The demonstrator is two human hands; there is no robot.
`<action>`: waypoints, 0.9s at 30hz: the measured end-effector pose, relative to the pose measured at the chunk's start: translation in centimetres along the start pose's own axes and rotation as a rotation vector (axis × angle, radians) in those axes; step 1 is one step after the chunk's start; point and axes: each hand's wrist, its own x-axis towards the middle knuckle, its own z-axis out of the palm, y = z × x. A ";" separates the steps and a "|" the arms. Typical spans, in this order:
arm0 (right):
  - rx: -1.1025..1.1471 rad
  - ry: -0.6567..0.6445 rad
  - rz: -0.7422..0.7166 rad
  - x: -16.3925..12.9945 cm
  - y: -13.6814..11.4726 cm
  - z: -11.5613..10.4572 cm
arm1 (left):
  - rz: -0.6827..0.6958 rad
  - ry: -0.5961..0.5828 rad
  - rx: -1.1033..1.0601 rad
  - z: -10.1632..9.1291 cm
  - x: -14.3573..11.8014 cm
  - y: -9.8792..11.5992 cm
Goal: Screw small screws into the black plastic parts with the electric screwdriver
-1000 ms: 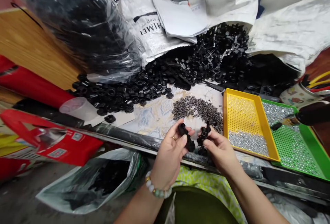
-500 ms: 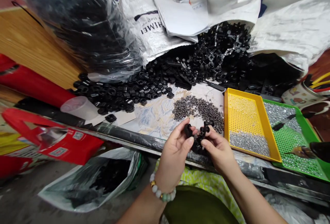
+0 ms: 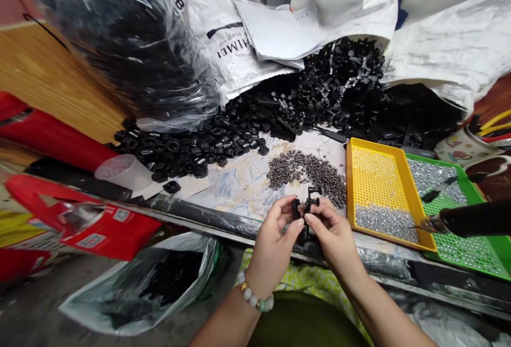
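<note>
Near the table's front edge, my left hand pinches a small rounded black plastic part between thumb and fingers. My right hand grips a black plastic bracket with short arms sticking out at its top. The two pieces meet or nearly meet between my thumbs; whether they are joined I cannot tell. Just beyond the hands lies a pile of small dark metal pieces. Further left is a heap of black ring-shaped parts.
On the right, a yellow tray of small silvery pieces stands beside a green tray. A black powered screwdriver reaches over both. Sacks line the back. An open plastic bag is below left.
My hands have brought the two black parts closer together, and the bracket now stands more upright. The screwdriver has swung left, its tip now over the yellow tray.
</note>
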 end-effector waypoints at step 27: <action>-0.044 -0.044 0.059 1.1 -0.4 -0.3 | -0.063 -0.013 -0.113 0.0 0.1 -0.8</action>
